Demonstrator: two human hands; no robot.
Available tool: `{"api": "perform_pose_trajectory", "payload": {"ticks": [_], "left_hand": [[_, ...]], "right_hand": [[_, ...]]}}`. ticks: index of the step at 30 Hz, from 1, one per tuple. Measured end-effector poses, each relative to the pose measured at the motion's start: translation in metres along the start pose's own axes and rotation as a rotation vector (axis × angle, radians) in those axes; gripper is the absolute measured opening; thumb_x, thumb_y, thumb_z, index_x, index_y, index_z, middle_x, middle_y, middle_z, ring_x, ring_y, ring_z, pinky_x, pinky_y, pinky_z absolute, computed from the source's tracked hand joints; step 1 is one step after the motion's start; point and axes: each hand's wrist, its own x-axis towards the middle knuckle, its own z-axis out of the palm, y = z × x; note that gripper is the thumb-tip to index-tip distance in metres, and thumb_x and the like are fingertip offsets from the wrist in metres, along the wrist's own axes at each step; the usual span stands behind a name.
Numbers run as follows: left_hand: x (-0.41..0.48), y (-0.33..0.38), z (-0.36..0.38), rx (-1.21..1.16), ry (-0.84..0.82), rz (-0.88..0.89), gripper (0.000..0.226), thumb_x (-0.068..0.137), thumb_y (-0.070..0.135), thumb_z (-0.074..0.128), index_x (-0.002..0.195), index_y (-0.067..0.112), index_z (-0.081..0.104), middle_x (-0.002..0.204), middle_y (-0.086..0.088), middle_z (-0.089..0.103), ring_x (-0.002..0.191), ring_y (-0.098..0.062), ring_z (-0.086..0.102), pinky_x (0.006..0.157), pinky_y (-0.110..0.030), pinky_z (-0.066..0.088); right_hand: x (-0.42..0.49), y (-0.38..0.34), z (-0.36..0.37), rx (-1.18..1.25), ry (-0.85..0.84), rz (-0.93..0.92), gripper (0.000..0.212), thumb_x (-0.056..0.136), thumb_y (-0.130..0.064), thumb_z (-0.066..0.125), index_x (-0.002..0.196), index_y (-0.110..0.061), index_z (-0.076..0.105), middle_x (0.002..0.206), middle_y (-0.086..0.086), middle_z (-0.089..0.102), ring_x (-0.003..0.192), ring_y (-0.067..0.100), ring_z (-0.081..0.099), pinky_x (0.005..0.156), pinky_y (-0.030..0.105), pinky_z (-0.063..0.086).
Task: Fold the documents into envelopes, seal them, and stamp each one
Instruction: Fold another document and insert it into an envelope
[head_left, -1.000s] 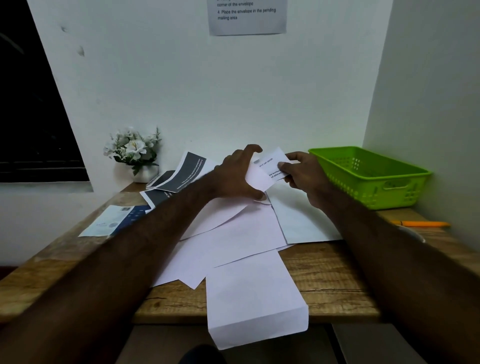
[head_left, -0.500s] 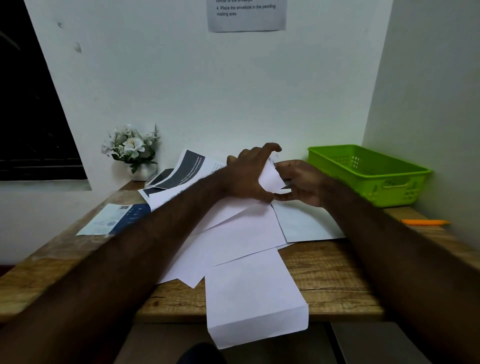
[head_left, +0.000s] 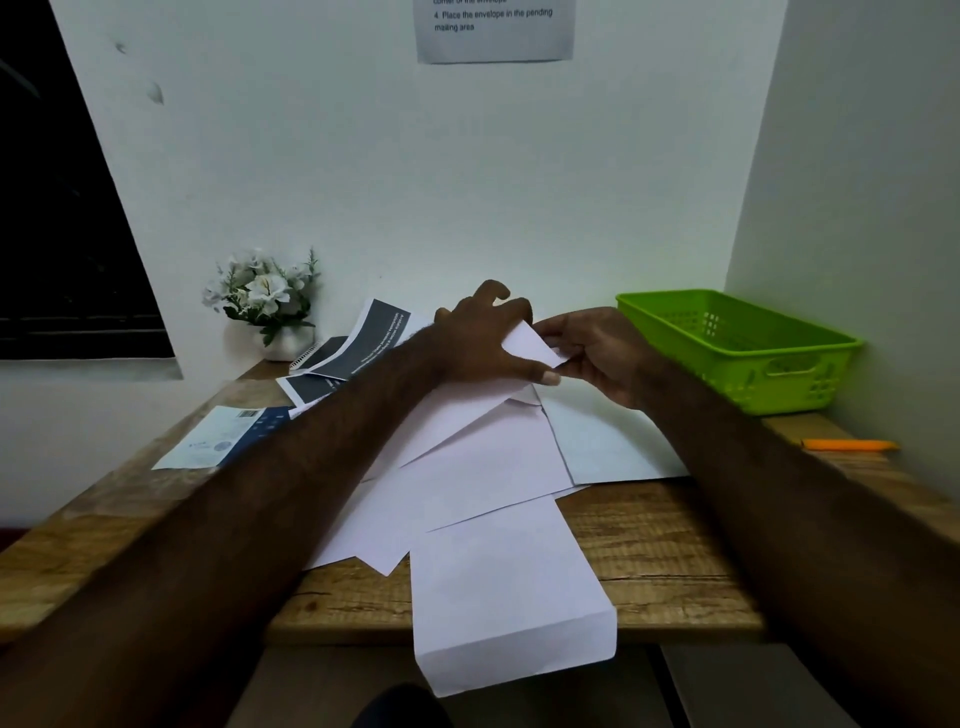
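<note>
While both hands meet just left of the green basket, the left hand arches over the folded document, thumb clamped along its lower edge, and the right hand pinches the corner nearest the basket. Loose white sheets spread left of the basket across the wooden table.

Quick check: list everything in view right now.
folded paper: one, white, between both hands
loose sheets: several, white, overlapping mid-desk
long paper: one, white, overhanging near edge
printed documents: at least two, dark-banded, back left
leaflet: one, blue-white, left side
basket: one, green, back right
pen: one, orange, right side
potted flowers: one, white, back left
notice: one, white, wall
desk: one, wooden brown, underneath
left hand: one, gripping folded paper
right hand: one, pinching folded paper
</note>
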Motion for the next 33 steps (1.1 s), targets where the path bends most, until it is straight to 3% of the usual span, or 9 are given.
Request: {"api": "perform_pose_trajectory", "payload": {"ticks": [5, 8, 11, 13, 15, 19, 21, 26, 33], "left_hand": [[0.006, -0.004, -0.003, -0.078, 0.095, 0.029, 0.049, 0.08, 0.078, 0.052, 0.089, 0.03, 0.06, 0.118, -0.002, 0.044, 0.105, -0.017, 0.053, 0.094, -0.039, 0.046], [0.013, -0.005, -0.009, -0.094, 0.119, 0.033, 0.048, 0.094, 0.064, 0.045, 0.065, 0.025, 0.052, 0.093, -0.006, 0.049, 0.085, -0.017, 0.052, 0.074, -0.032, 0.045], [0.019, -0.011, -0.02, -0.107, 0.105, 0.063, 0.036, 0.098, 0.045, 0.054, 0.075, 0.018, 0.064, 0.072, 0.003, 0.052, 0.069, -0.013, 0.048, 0.068, -0.028, 0.033], [0.021, -0.016, -0.028, -0.141, 0.121, 0.01, 0.016, 0.092, 0.037, 0.066, 0.096, 0.023, 0.071, 0.083, 0.012, 0.058, 0.08, -0.007, 0.053, 0.072, -0.023, 0.034], [0.023, -0.019, -0.034, -0.289, 0.167, -0.061, 0.017, 0.084, 0.033, 0.077, 0.099, 0.026, 0.072, 0.086, 0.017, 0.058, 0.078, -0.001, 0.055, 0.066, -0.018, 0.038], [0.025, -0.016, -0.041, -0.723, 0.225, -0.233, 0.033, 0.073, 0.017, 0.086, 0.102, 0.022, 0.069, 0.077, 0.001, 0.063, 0.061, -0.013, 0.06, 0.053, -0.018, 0.046], [0.027, -0.013, -0.042, -0.978, 0.234, -0.335, 0.039, 0.076, 0.011, 0.085, 0.108, 0.019, 0.065, 0.079, -0.006, 0.066, 0.063, -0.018, 0.062, 0.059, -0.026, 0.051], [0.032, -0.015, -0.038, -1.167, 0.13, -0.488, 0.008, 0.088, 0.012, 0.073, 0.092, 0.014, 0.067, 0.087, -0.002, 0.068, 0.074, -0.018, 0.065, 0.056, -0.023, 0.054], [0.026, -0.038, -0.016, -1.237, 0.013, -0.393, 0.014, 0.09, 0.001, 0.064, 0.093, 0.015, 0.067, 0.084, -0.001, 0.069, 0.071, -0.013, 0.067, 0.058, -0.023, 0.055]], "right_hand": [[0.0, 0.0, 0.002, 0.037, 0.042, -0.054, 0.029, 0.089, 0.014, 0.055, 0.108, -0.002, 0.069, 0.099, 0.011, 0.073, 0.09, 0.023, 0.068, 0.078, 0.034, 0.061], [0.0, 0.002, 0.003, 0.066, 0.027, -0.082, 0.043, 0.084, 0.021, 0.044, 0.113, -0.001, 0.069, 0.113, 0.015, 0.071, 0.1, 0.023, 0.068, 0.079, 0.036, 0.06], [0.003, 0.001, 0.004, 0.112, 0.047, -0.101, 0.052, 0.085, 0.021, 0.041, 0.124, -0.005, 0.064, 0.126, 0.019, 0.063, 0.101, 0.024, 0.065, 0.077, 0.037, 0.06], [0.004, -0.001, 0.004, 0.162, 0.087, -0.102, 0.056, 0.085, 0.02, 0.041, 0.128, -0.009, 0.062, 0.129, 0.02, 0.059, 0.095, 0.023, 0.064, 0.073, 0.035, 0.059], [0.005, -0.002, 0.003, 0.247, 0.116, -0.096, 0.052, 0.088, 0.017, 0.045, 0.13, -0.009, 0.059, 0.128, 0.022, 0.061, 0.095, 0.025, 0.064, 0.075, 0.036, 0.06], [0.002, -0.004, 0.004, 0.483, 0.078, -0.026, 0.023, 0.099, -0.015, 0.058, 0.121, -0.008, 0.056, 0.119, 0.023, 0.066, 0.095, 0.034, 0.069, 0.084, 0.047, 0.06], [0.001, -0.003, 0.004, 0.423, 0.012, -0.003, 0.024, 0.099, -0.022, 0.059, 0.118, -0.006, 0.06, 0.115, 0.021, 0.07, 0.095, 0.034, 0.07, 0.084, 0.048, 0.059], [0.003, 0.0, 0.003, 0.296, 0.062, -0.014, 0.026, 0.096, -0.002, 0.057, 0.121, -0.001, 0.065, 0.117, 0.015, 0.072, 0.096, 0.028, 0.072, 0.077, 0.039, 0.062], [0.004, 0.003, -0.005, 0.257, 0.129, 0.011, 0.036, 0.09, 0.008, 0.059, 0.12, -0.011, 0.066, 0.101, 0.011, 0.074, 0.077, 0.023, 0.072, 0.065, 0.034, 0.061]]}}
